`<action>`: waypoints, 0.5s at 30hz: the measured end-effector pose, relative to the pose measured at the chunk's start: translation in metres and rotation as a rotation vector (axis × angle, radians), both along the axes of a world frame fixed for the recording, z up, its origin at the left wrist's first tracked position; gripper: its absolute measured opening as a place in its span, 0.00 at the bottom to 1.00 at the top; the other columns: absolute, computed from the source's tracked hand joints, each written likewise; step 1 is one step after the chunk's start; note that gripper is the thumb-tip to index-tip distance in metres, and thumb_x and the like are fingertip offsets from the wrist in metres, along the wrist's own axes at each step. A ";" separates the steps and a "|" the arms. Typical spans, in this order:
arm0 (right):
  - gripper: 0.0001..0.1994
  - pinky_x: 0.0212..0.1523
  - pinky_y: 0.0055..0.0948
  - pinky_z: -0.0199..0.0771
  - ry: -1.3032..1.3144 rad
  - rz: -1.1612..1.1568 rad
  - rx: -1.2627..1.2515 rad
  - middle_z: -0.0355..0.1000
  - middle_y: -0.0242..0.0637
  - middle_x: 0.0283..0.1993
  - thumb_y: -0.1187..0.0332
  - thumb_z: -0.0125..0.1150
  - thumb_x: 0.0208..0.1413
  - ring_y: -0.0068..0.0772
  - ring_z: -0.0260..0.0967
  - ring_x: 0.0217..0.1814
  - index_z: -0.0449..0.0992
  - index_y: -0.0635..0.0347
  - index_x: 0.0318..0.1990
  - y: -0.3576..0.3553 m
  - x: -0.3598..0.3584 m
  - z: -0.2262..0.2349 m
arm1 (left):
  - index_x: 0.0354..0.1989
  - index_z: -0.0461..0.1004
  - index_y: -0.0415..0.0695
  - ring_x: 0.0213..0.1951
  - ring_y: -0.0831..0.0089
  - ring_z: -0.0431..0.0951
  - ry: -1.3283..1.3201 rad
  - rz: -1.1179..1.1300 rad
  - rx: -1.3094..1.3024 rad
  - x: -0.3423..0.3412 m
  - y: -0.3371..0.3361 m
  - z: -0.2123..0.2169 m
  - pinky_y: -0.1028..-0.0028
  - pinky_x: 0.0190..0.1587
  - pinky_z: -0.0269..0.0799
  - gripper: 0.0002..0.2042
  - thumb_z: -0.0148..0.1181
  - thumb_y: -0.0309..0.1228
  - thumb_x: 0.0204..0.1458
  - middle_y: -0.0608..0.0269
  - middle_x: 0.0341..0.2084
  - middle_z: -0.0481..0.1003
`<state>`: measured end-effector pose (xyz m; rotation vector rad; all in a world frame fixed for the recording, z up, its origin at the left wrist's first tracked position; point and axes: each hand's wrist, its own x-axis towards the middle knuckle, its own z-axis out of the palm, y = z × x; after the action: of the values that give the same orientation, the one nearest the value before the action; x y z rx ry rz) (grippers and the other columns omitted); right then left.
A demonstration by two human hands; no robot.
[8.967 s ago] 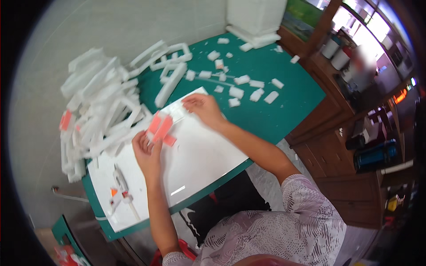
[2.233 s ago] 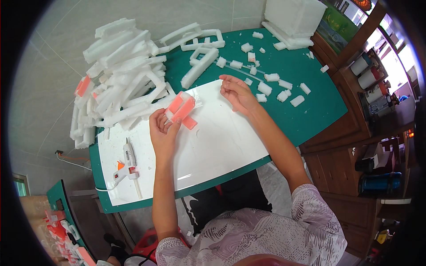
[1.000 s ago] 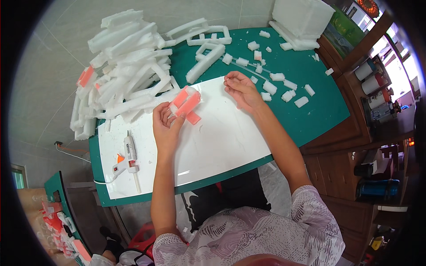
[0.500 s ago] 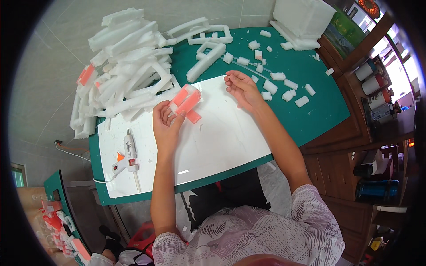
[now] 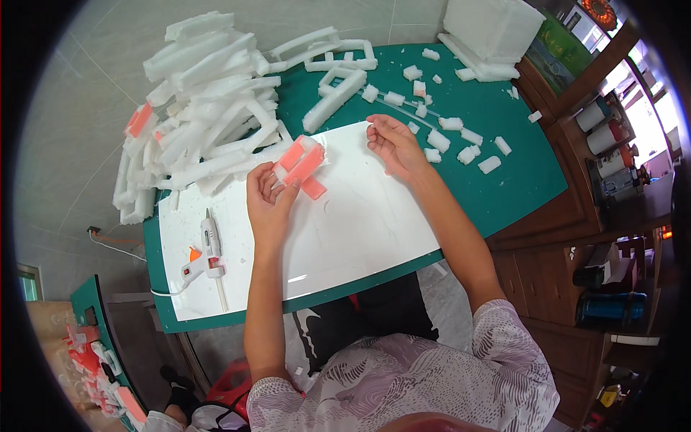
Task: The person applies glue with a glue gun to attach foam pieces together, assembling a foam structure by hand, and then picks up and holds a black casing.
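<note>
My left hand (image 5: 271,200) is closed around a small foam piece made of salmon-pink and white strips (image 5: 305,163), held over the white board (image 5: 360,216). One pink strip sticks out at its lower right. Toward the board's far right edge, my right hand (image 5: 394,146) hovers with its fingers curled and thumb and fingertip pinched together. Whatever lies in that pinch, if anything, is too small to make out. A white glue gun (image 5: 209,248) with an orange trigger and a glue stick in its back lies on the board, left of my left forearm.
A tall heap of white foam strips and frames (image 5: 209,115) rises at the far left. Small white foam blocks (image 5: 451,124) are scattered over the green table (image 5: 518,180) at right. Large foam slabs (image 5: 489,32) stand at the back. The glue gun's cord (image 5: 169,294) runs off the left edge.
Both hands have barely moved. My right hand has shifted very slightly to the right, and the pink and white foam piece has tilted a touch in my left hand.
</note>
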<state>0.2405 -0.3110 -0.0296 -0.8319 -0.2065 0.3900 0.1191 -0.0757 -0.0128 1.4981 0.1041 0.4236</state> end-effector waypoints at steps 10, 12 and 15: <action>0.10 0.41 0.22 0.68 0.007 -0.007 -0.013 0.71 0.35 0.35 0.70 0.55 0.58 0.21 0.65 0.36 0.71 0.63 0.45 -0.001 0.002 -0.001 | 0.52 0.61 0.37 0.51 0.69 0.67 0.023 -0.015 0.019 -0.002 -0.001 0.004 0.73 0.51 0.64 0.25 0.63 0.24 0.46 0.55 0.49 0.64; 0.10 0.41 0.22 0.68 0.007 -0.002 -0.012 0.71 0.35 0.35 0.70 0.54 0.58 0.21 0.65 0.36 0.71 0.63 0.45 -0.001 0.001 0.000 | 0.53 0.61 0.37 0.52 0.69 0.67 0.020 -0.019 0.017 -0.002 -0.001 0.004 0.73 0.51 0.64 0.25 0.63 0.24 0.46 0.55 0.49 0.64; 0.10 0.41 0.22 0.68 0.005 0.002 -0.008 0.71 0.35 0.36 0.71 0.54 0.58 0.21 0.65 0.37 0.71 0.63 0.45 0.000 0.001 0.000 | 0.52 0.61 0.38 0.50 0.70 0.68 0.009 -0.003 0.007 -0.001 0.000 0.001 0.74 0.50 0.64 0.25 0.64 0.23 0.45 0.55 0.47 0.66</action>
<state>0.2418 -0.3113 -0.0299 -0.8383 -0.2014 0.3951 0.1183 -0.0759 -0.0113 1.5075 0.1079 0.4155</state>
